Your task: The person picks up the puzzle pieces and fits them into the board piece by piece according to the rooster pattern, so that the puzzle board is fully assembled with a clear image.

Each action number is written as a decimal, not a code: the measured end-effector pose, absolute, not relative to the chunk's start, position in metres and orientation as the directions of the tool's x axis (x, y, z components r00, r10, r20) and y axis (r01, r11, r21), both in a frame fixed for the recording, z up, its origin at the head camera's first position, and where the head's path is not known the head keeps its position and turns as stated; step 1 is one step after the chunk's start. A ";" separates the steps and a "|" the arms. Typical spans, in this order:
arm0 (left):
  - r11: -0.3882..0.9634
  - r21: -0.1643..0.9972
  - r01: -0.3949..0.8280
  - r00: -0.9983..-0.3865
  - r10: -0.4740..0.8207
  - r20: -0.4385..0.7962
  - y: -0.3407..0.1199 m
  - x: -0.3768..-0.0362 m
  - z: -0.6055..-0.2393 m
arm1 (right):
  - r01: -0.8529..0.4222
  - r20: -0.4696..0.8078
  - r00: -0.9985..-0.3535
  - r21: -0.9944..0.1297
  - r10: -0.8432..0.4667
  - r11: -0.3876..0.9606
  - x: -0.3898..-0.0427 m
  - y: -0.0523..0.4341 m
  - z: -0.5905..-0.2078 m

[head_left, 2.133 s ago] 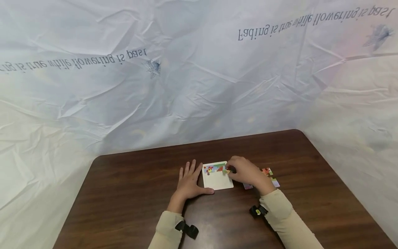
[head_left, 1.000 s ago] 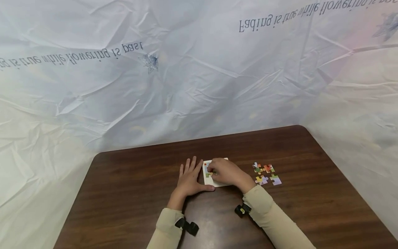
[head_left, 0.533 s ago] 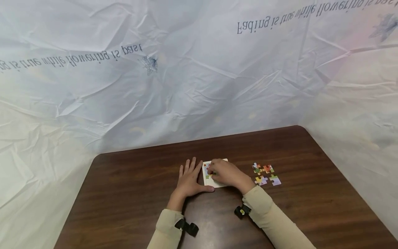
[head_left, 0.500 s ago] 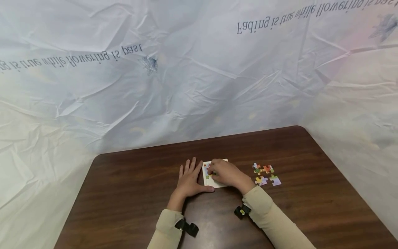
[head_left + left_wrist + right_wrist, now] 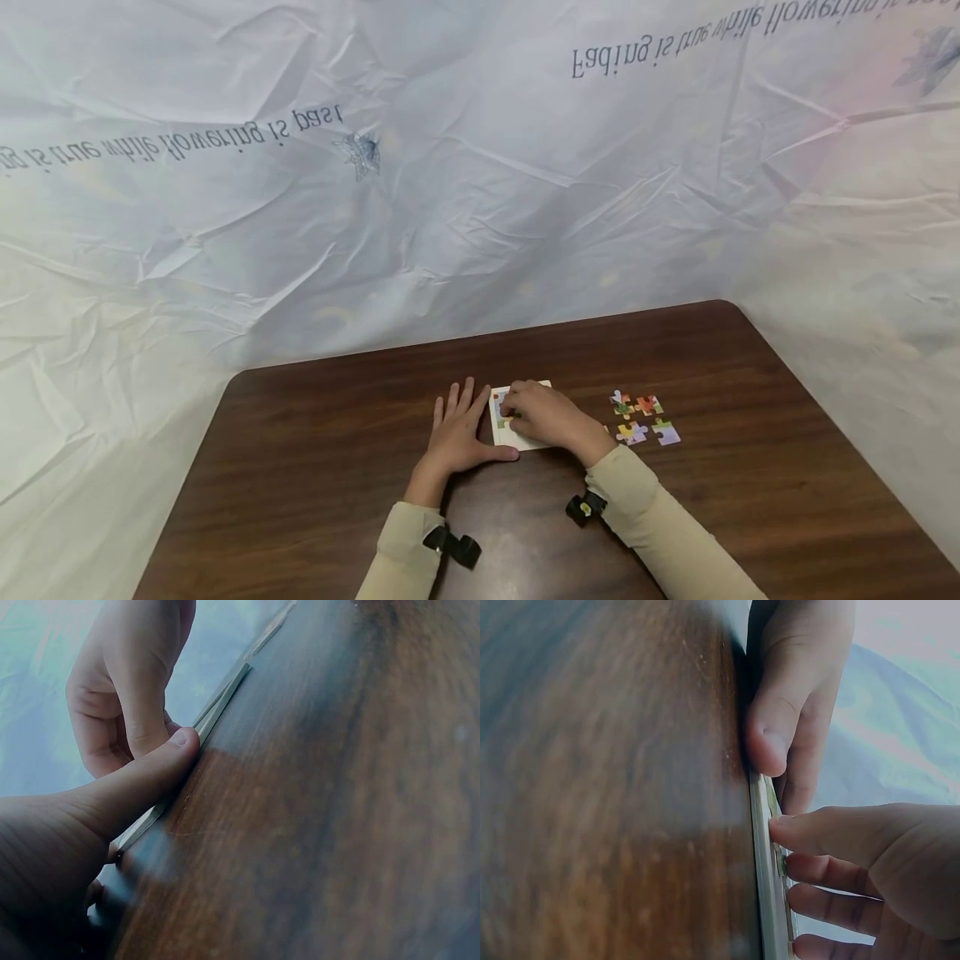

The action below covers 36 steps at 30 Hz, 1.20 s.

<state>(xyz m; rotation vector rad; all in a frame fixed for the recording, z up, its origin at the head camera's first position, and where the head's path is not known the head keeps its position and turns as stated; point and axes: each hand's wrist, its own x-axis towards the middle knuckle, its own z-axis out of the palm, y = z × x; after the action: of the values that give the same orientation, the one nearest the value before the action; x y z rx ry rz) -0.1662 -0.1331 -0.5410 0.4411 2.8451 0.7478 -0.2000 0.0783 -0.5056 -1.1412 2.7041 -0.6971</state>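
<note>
Likely fitting puzzle pieces (image 5: 503, 423); your left hand (image 5: 455, 442), fingers spread, braces the board (image 5: 516, 442); right hand (image 5: 551, 414) curled (can't tell its grip); next probably needs flat pressing.

On the sheet (image 5: 480, 125) — "Fading is true while flowering is past"; flipped.

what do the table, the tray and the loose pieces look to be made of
Table: wood or wood-look laminate, somewhat glossy; dark grain and a light reflection show.
Tray: probably cardboard or thin board, pale; its edge looks thin.
Loose pieces: likely printed cardboard; flat, colourful, interlocking outlines.
</note>
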 end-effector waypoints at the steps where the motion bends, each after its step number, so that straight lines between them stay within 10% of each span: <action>1: 0.830 0.503 0.241 -0.942 0.324 -0.082 -0.133 -0.167 -0.541 | -0.648 0.064 -0.708 -0.457 -0.703 0.610 -0.200 0.079 -0.506; 25: 0.833 0.508 0.222 -0.947 0.308 -0.092 -0.132 -0.167 -0.534 | -0.696 0.054 -0.687 -0.337 -0.725 0.634 -0.191 0.072 -0.492; 36: 0.827 0.517 0.222 -0.946 0.311 -0.092 -0.131 -0.165 -0.540 | -0.649 0.178 -0.739 -0.449 -0.650 0.614 -0.192 0.108 -0.476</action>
<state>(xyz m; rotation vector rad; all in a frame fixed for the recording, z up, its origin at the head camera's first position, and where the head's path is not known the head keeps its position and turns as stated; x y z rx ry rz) -0.1646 -0.1306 -0.5402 0.4169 2.8363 0.7706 -0.1921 0.1082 -0.4760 -1.1347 2.8204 -0.7835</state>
